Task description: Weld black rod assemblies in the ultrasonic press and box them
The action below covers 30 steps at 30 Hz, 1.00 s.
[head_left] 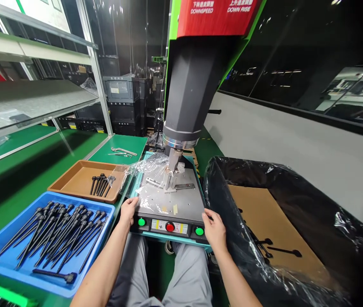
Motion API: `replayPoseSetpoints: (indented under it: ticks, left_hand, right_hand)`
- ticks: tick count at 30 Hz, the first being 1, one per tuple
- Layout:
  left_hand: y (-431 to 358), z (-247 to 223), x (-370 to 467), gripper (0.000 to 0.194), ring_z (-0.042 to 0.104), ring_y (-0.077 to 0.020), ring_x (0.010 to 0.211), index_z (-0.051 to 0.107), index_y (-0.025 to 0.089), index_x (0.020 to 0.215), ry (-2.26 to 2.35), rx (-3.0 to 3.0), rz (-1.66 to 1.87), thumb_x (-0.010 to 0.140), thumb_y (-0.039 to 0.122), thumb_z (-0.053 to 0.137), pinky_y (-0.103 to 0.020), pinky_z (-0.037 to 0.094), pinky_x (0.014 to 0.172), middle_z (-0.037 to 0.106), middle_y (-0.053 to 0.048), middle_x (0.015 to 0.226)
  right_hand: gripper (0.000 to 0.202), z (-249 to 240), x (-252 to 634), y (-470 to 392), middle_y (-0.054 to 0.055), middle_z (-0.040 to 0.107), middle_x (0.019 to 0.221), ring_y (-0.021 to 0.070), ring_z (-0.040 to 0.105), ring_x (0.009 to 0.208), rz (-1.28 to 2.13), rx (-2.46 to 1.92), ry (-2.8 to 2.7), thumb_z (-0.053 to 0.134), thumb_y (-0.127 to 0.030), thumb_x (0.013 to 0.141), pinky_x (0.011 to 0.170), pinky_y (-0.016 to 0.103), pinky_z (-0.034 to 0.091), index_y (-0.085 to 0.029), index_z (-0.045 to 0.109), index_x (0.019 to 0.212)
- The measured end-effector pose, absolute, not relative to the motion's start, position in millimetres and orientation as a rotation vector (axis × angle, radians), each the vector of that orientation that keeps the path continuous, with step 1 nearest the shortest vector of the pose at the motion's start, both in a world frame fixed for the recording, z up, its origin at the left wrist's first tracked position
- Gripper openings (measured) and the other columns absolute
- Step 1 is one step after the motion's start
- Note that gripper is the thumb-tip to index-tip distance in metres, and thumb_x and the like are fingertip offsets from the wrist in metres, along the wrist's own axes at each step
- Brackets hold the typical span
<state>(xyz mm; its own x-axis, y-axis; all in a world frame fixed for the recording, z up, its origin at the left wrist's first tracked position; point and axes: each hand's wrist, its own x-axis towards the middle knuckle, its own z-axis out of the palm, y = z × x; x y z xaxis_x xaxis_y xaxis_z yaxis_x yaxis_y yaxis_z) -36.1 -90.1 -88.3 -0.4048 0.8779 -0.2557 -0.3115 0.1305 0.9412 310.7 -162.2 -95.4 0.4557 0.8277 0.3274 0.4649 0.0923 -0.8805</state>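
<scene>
My left hand (128,210) is closed round the front left edge of a press machine's base (184,209), beside one green button (141,221). At the opposite corner, my right hand (214,227) has its fingers curled against the edge, near the other green button (199,231). A red button (169,227) sits between them. Above the plate, the machine's metal tool head (174,160) reaches down to a small metal fixture (170,186). Clear plastic film (151,168) lies around it and hides part of it. Whatever sits in the fixture is not distinguishable.
On the left, a blue tray (113,209) holds many black rods with round heads (63,230). Behind it, a brown tray (69,177) has several more. Wrenches (124,152) lie farther back. At right stands a plastic-lined box (215,179) with cardboard (264,213) and several black rods inside.
</scene>
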Motion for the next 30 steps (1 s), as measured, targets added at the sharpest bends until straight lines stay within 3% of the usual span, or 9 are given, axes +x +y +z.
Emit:
replayPoseSetpoints:
  ticks: [3, 7, 12, 17, 23, 26, 30]
  left_hand:
    - [-91.7, -75.4, -33.9, 0.032, 0.068, -0.0183, 0.087, 0.063, 0.014, 0.073, 1.319, 0.546, 1.588, 0.061, 0.037, 0.083, -0.028, 0.051, 0.082, 0.070, -0.004, 0.082]
    - [-102.6, -52.9, -24.9, 0.022, 0.070, -0.0196, 0.091, 0.057, 0.018, 0.084, 1.040, 0.384, 1.664, 0.076, 0.031, 0.073, -0.030, 0.057, 0.078, 0.069, -0.005, 0.098]
    - [-119.1, -40.0, -3.1, 0.013, 0.071, -0.0171, 0.075, 0.060, 0.012, 0.093, 0.800, 0.092, 1.429, 0.085, 0.022, 0.065, -0.022, 0.058, 0.058, 0.069, -0.011, 0.094]
    - [-127.0, -35.2, 9.4, 0.013, 0.067, -0.0119, 0.062, 0.062, 0.010, 0.097, 0.762, 0.125, 1.258, 0.085, 0.014, 0.062, -0.014, 0.049, 0.042, 0.071, -0.012, 0.097]
    - [-125.9, -13.8, 11.0, 0.016, 0.068, -0.0114, 0.064, 0.063, 0.012, 0.099, 0.754, 0.331, 1.293, 0.084, 0.015, 0.064, -0.014, 0.051, 0.045, 0.072, -0.012, 0.103]
    - [-125.0, -6.5, 12.2, 0.015, 0.068, -0.0117, 0.065, 0.064, 0.011, 0.099, 0.770, 0.351, 1.288, 0.084, 0.016, 0.065, -0.014, 0.051, 0.045, 0.072, -0.014, 0.103]
    - [-122.8, -5.8, 14.3, 0.015, 0.069, -0.0118, 0.066, 0.065, 0.011, 0.098, 0.790, 0.352, 1.285, 0.085, 0.017, 0.064, -0.014, 0.051, 0.046, 0.072, -0.014, 0.103]
  right_hand:
    - [0.048, -86.7, 289.0, -140.2, 0.014, 0.070, 0.100, 0.0282, 0.068, 0.091, 0.654, -1.471, -1.210, 0.057, -0.058, 0.079, 0.080, 0.042, 0.056, -0.017, 0.068, 0.103]
    - [0.044, -77.4, 259.6, -105.4, 0.011, 0.072, 0.087, 0.0260, 0.070, 0.077, 0.864, -1.367, -1.311, 0.053, -0.051, 0.079, 0.066, 0.037, 0.056, -0.016, 0.066, 0.104]
    - [0.037, -57.0, 230.8, -60.3, 0.006, 0.071, 0.078, 0.0240, 0.068, 0.071, 0.734, -1.342, -1.409, 0.051, -0.044, 0.079, 0.066, 0.036, 0.054, -0.018, 0.068, 0.100]
    - [0.036, -30.5, 217.3, -26.8, 0.009, 0.069, 0.087, 0.0261, 0.063, 0.084, 0.495, -1.389, -1.397, 0.050, -0.041, 0.080, 0.081, 0.040, 0.049, -0.018, 0.068, 0.100]
    - [0.041, 2.4, 208.9, -1.4, 0.012, 0.060, 0.099, 0.0287, 0.057, 0.098, 0.299, -1.477, -1.378, 0.053, -0.043, 0.081, 0.092, 0.041, 0.041, -0.017, 0.067, 0.109]
    - [0.034, 13.3, 207.8, 9.6, 0.012, 0.059, 0.093, 0.0310, 0.054, 0.102, 0.293, -1.535, -1.423, 0.061, -0.042, 0.077, 0.091, 0.040, 0.041, -0.019, 0.072, 0.101]
    - [0.026, 22.8, 210.0, 17.4, 0.010, 0.058, 0.090, 0.0296, 0.056, 0.093, 0.299, -1.560, -1.461, 0.064, -0.038, 0.074, 0.085, 0.039, 0.044, -0.019, 0.074, 0.089]
